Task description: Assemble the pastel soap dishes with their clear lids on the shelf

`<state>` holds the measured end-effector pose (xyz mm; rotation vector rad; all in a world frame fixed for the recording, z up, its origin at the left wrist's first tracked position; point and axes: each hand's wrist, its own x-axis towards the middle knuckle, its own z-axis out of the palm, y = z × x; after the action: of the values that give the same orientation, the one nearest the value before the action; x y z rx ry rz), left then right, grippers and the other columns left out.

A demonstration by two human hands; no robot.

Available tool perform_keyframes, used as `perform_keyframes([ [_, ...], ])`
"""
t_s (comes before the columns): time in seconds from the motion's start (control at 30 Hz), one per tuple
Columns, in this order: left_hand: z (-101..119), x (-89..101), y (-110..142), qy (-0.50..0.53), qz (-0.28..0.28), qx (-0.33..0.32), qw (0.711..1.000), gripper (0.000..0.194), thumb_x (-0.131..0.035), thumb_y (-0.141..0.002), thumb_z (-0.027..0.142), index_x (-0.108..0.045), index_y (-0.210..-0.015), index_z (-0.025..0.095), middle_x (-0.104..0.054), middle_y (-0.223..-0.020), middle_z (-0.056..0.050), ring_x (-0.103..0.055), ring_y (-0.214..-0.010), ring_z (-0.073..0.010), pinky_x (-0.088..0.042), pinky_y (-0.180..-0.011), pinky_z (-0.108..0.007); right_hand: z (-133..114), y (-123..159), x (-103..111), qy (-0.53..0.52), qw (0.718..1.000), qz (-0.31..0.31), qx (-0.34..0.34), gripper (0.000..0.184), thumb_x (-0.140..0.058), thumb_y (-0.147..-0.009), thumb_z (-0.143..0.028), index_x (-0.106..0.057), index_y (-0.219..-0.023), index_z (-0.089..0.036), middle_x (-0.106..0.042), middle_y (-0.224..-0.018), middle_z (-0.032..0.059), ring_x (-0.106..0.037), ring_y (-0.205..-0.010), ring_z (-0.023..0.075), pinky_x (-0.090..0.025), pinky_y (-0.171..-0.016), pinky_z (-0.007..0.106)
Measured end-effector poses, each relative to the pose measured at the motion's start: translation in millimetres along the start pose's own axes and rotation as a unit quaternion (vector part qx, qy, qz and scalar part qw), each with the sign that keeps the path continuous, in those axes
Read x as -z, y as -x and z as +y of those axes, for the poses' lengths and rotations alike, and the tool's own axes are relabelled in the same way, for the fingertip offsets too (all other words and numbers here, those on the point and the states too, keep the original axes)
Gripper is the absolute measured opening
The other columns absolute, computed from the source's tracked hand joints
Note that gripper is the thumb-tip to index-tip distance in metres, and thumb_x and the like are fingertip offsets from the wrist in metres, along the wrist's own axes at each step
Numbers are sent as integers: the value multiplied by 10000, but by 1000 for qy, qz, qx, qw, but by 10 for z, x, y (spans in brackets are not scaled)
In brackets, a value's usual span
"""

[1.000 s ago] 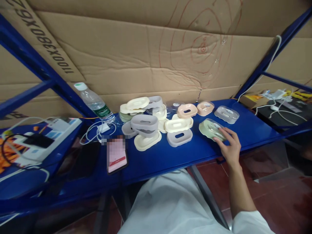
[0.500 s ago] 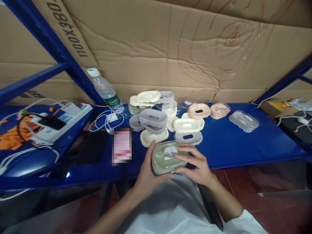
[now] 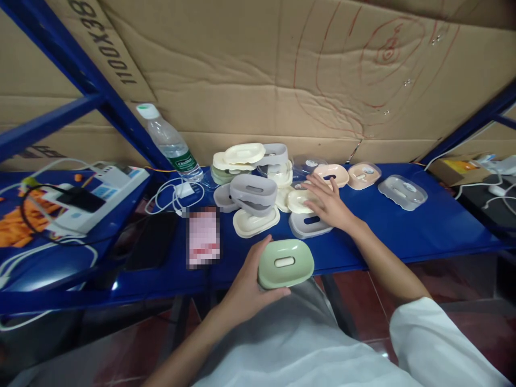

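Observation:
My left hand (image 3: 252, 274) grips a light green soap dish (image 3: 286, 247) by its left end, thumb along the near side and fingers behind. The dish has no cover on it, and a pale insert shows in its middle slot. My right hand (image 3: 328, 201) reaches over the pile with its fingers spread, above a cream soap dish (image 3: 296, 201) and beside a peach soap dish (image 3: 341, 174). Whether a clear lid lies under those fingers is hard to make out. Just below is a grey slotted dish (image 3: 300, 226).
Stacked grey dishes (image 3: 252, 188) and cream trays (image 3: 244, 153) fill the table's middle. Lidded peach (image 3: 365, 176) and grey (image 3: 403, 193) dishes stand at right. A water bottle (image 3: 173, 145), white cable (image 3: 161, 199), dark phone (image 3: 149, 242) and power strip (image 3: 100, 199) are at left.
The clear lid with its round label has come off the green dish. My right hand has left the dish and moved forward and right over the pile. My left hand still holds the dish.

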<state>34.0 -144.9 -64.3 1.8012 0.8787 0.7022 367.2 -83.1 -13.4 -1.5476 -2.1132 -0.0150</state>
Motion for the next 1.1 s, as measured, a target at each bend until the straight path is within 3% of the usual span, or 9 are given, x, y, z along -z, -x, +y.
perform_keyframes([
  [0.07,-11,-4,5,4,12,2,1000,1097,-947,-774,437,-325,-1673,343,-430,-1696,-134,-472,-1553,-394,-381,-1292,-615,-213,118,66,-4,1000,6,18,488,-500,-1123,-409,-537,-1595,-286,-471,-1709,117,-325,-1649,351,-182,-1326,717],
  [0.17,-42,-4,-12,36,48,12,998,1075,-933,-782,498,-332,-1654,315,-455,-1665,-154,-507,-1517,-399,-399,-1274,-617,-685,420,139,-83,989,-38,114,507,-556,-1111,-483,-563,-1569,-267,-618,-1585,118,-505,-1542,289,-376,-1293,537],
  [0.23,-76,0,-33,74,64,12,995,1085,-918,-786,549,-311,-1650,300,-481,-1631,-168,-544,-1479,-396,-440,-1241,-606,-971,620,117,-124,975,-94,158,603,-605,-1074,-568,-564,-1565,-221,-673,-1516,132,-587,-1460,277,-425,-1261,487],
  [0.4,-186,-9,-48,120,73,-25,990,1186,-963,-709,593,-282,-1636,300,-512,-1582,-169,-576,-1435,-386,-473,-1208,-570,-1219,826,-41,-166,973,-94,129,399,-558,-1127,-385,-638,-1476,-210,-723,-1446,113,-647,-1378,252,-449,-1218,471],
  [0.6,-194,-22,-14,67,81,-50,993,1075,-921,-772,531,-316,-1625,283,-434,-1661,-182,-513,-1510,-397,-443,-1241,-585,-1028,700,135,-219,970,-23,107,313,-581,-1112,-318,-674,-1405,-259,-770,-1350,84,-711,-1271,217,-546,-1097,394],
  [0.73,-128,12,-10,22,71,-69,995,913,-887,-827,443,-409,-1588,280,-500,-1626,-169,-528,-1507,-386,-440,-1251,-588,-606,445,337,-27,995,41,82,349,-596,-1098,-353,-680,-1435,-315,-744,-1422,68,-650,-1368,285,-342,-1281,565],
  [0.83,-96,35,-12,-4,47,-80,996,828,-887,-832,362,-488,-1553,293,-523,-1611,-152,-533,-1502,-378,-449,-1250,-583,-160,133,373,30,998,7,58,342,-522,-1117,-392,-720,-1385,-315,-750,-1409,66,-599,-1424,313,-264,-1302,627],
  [0.97,-84,52,-22,-9,38,-103,994,731,-882,-822,292,-577,-1487,312,-551,-1575,-136,-563,-1474,-363,-479,-1231,-569,259,-198,308,17,995,-38,88,369,-458,-1117,-332,-738,-1348,-268,-703,-1471,104,-572,-1457,297,-390,-1254,583],
  [1.1,-92,72,-29,-3,40,-113,993,649,-881,-830,310,-637,-1432,324,-563,-1559,-132,-588,-1447,-360,-498,-1209,-568,85,-77,320,48,997,2,57,403,-481,-1095,-279,-684,-1440,-229,-582,-1603,169,-456,-1562,345,-371,-1258,649],
])
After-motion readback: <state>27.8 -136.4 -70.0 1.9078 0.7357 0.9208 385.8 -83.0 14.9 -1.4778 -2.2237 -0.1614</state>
